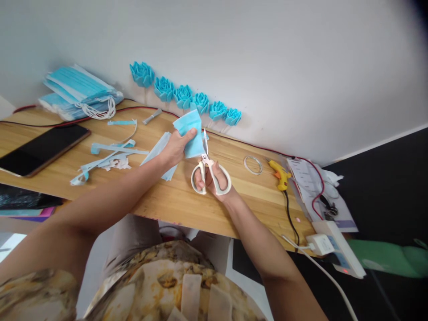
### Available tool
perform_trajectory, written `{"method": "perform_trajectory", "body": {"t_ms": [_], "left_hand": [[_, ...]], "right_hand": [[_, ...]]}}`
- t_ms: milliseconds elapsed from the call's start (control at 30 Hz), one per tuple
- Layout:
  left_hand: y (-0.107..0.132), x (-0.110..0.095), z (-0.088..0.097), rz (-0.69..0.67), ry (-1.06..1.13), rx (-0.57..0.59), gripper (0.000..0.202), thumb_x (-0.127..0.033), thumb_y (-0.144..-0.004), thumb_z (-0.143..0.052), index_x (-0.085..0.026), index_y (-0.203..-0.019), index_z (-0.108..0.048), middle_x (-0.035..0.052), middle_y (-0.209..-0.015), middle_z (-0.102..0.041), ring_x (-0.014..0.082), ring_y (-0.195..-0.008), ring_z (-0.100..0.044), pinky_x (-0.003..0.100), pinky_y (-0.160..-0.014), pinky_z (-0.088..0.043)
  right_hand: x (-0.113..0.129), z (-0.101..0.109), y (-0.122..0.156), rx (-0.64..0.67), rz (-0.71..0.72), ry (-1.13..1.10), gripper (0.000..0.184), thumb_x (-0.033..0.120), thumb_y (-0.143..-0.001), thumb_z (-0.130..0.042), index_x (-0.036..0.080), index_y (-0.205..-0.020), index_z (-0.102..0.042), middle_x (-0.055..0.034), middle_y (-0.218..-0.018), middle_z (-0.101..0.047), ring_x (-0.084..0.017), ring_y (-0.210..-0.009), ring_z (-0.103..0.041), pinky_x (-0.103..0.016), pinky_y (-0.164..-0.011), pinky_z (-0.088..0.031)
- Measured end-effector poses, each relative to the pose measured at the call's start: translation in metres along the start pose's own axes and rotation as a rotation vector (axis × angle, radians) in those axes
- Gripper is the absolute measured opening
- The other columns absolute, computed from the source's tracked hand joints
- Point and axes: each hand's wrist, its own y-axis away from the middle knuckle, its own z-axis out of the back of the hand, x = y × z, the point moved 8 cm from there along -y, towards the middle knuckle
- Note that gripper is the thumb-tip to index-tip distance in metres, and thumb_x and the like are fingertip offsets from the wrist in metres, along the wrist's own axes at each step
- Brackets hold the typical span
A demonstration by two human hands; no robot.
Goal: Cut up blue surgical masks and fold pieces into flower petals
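Observation:
A piece of blue mask fabric is pinched in my left hand, thumb on top, held above the wooden table. My right hand has its fingers through the loops of white-handled scissors. The scissor blades point away from me along the fabric's right edge, slightly apart; whether they touch it I cannot tell. Under my left hand lie flat pale-blue fabric pieces. To the left are cut blue and white strips in a loose heap.
Several blue fabric flowers stand along the wall. A stack of face masks and a phone lie left. To the right are a wire coil, a yellow glue gun, papers and a power strip with cords.

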Motion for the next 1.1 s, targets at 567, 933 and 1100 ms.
{"method": "perform_trajectory", "body": {"t_ms": [567,933,1100], "left_hand": [[-0.005,-0.002,-0.007,0.083,0.077,0.154,0.045,-0.024,-0.060,-0.097,-0.018,-0.096,-0.073,0.0001,-0.087,-0.076,0.0155,-0.080,-0.071,0.032,-0.086,-0.057],[-0.006,0.000,-0.010,0.125,0.013,0.240,0.051,-0.031,-0.053,-0.103,-0.017,-0.092,-0.074,0.0028,-0.092,-0.077,0.0166,-0.080,-0.071,0.029,-0.077,-0.060],[-0.008,-0.002,-0.008,0.098,0.020,0.220,0.049,-0.033,-0.053,-0.102,-0.018,-0.089,-0.072,0.0002,-0.088,-0.076,0.0139,-0.077,-0.070,0.028,-0.077,-0.060]], "right_hand": [[0.006,0.008,-0.003,-0.015,0.015,0.020,0.066,0.085,-0.081,-0.061,0.024,-0.105,-0.050,0.0062,-0.059,-0.059,-0.015,-0.046,-0.054,-0.028,-0.043,-0.041],[0.004,0.015,-0.003,0.017,0.071,-0.029,0.057,0.076,-0.089,-0.061,0.023,-0.109,-0.054,0.0053,-0.060,-0.062,-0.013,-0.048,-0.055,-0.025,-0.044,-0.044],[0.005,0.012,-0.003,0.058,0.080,-0.024,0.055,0.074,-0.091,-0.060,0.023,-0.109,-0.052,0.0054,-0.059,-0.063,-0.013,-0.047,-0.054,-0.024,-0.043,-0.043]]}}
